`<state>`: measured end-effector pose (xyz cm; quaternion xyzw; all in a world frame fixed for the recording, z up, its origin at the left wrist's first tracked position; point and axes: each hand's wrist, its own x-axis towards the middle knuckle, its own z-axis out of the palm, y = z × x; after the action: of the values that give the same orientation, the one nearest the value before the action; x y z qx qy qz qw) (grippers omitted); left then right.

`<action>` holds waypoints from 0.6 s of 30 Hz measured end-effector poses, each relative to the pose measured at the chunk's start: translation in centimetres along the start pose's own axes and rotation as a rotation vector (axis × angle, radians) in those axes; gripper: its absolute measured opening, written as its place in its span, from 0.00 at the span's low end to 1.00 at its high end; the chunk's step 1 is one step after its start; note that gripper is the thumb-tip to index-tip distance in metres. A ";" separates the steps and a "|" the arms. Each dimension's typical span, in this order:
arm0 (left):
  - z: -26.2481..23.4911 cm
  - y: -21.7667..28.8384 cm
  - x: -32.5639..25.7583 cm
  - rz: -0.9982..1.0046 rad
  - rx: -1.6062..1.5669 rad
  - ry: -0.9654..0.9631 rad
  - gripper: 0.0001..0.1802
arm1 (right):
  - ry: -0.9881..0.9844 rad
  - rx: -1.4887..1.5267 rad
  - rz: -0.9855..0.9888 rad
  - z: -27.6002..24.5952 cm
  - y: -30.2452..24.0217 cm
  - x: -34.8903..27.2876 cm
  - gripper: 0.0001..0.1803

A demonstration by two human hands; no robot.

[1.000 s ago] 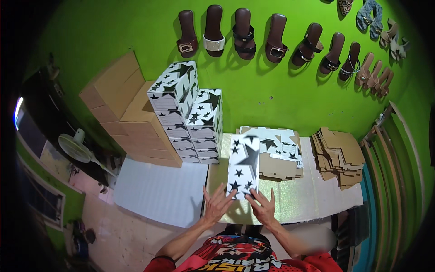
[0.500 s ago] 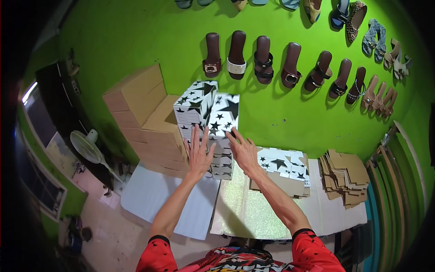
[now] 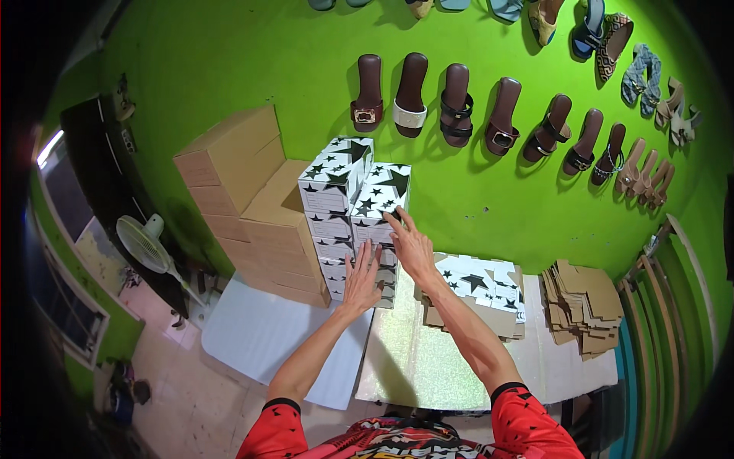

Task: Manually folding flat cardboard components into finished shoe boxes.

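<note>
Two stacks of white shoeboxes with black stars stand side by side against the green wall. The left stack (image 3: pixel 327 200) rises a little higher than the right stack (image 3: pixel 380 191). My left hand (image 3: pixel 362 277) lies against the front of the right stack, its fingers stretched upward. On the right side of that stack, my right hand (image 3: pixel 411 243) rests near the top box, fingers extended and the fingertips at its upper front corner. Neither hand is wrapped round anything. My hands hide part of the lower boxes.
Plain brown boxes (image 3: pixel 267 222) are piled left of the stacks. Flat star-printed cardboard (image 3: pixel 478 283) and folded brown cardboard (image 3: pixel 585 306) lie on the table (image 3: pixel 459 375) to the right. Sandals (image 3: pixel 456 107) hang on the wall. A fan (image 3: pixel 145 243) stands at left.
My left hand has moved down and right, from the stacks' upper front to the right stack's lower front. My right hand stays by the top box. The view has shifted slightly.
</note>
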<state>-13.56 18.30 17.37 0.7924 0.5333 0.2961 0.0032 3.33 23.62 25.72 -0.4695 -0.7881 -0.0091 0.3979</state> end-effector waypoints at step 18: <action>6.5 2.0 -4.1 0.142 -0.091 -0.101 0.52 | 0.093 -0.108 0.027 -1.0 3.0 -7.1 0.38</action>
<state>-9.89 16.02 10.74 0.8413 0.4608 0.2789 0.0449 7.89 19.73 20.79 -0.4997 -0.7609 -0.0679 0.4083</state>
